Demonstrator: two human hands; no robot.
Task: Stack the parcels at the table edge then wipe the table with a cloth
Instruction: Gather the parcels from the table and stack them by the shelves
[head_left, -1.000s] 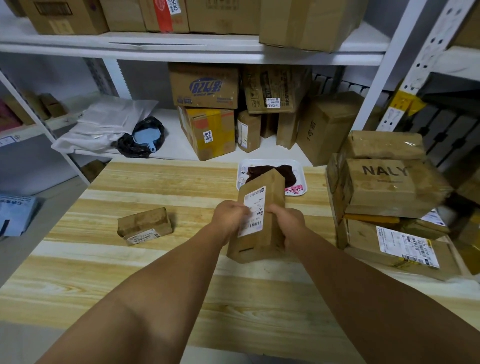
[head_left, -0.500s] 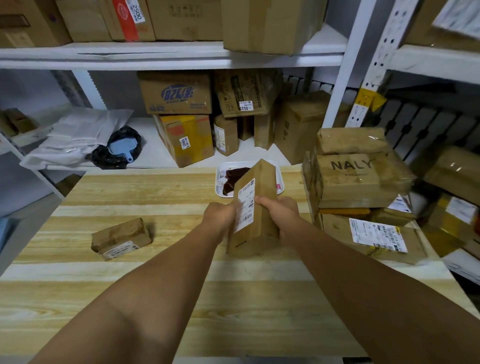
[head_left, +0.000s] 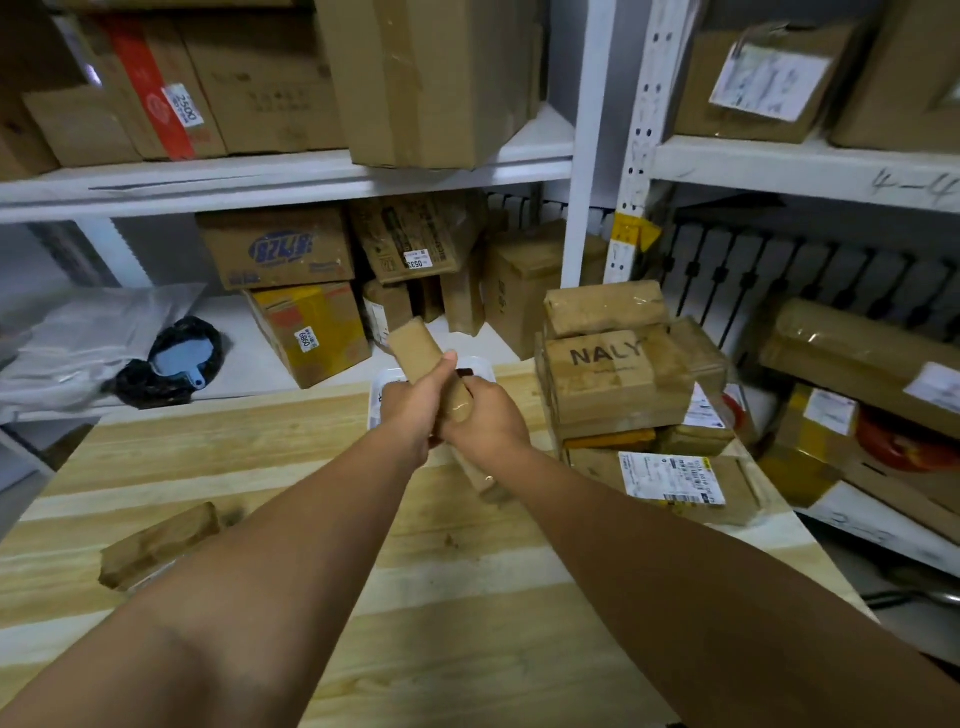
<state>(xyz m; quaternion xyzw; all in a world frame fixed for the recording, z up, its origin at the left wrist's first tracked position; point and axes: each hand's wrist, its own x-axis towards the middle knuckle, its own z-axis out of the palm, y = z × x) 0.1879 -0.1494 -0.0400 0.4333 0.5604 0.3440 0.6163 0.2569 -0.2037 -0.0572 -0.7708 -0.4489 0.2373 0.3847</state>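
Parcel, long and brown, is up off the table in both my hands, tilted with its far end raised toward the shelves: my left hand wraps one side, thumb across its top, and my right hand clasps the other. To the right stands the stack of parcels at the table edge; a small parcel lies at my left

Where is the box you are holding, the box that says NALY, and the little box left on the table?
held box (head_left: 415, 345), head view, its upper brown face.
NALY box (head_left: 613, 382), head view, its printed face.
little box (head_left: 156, 545), head view, its top.
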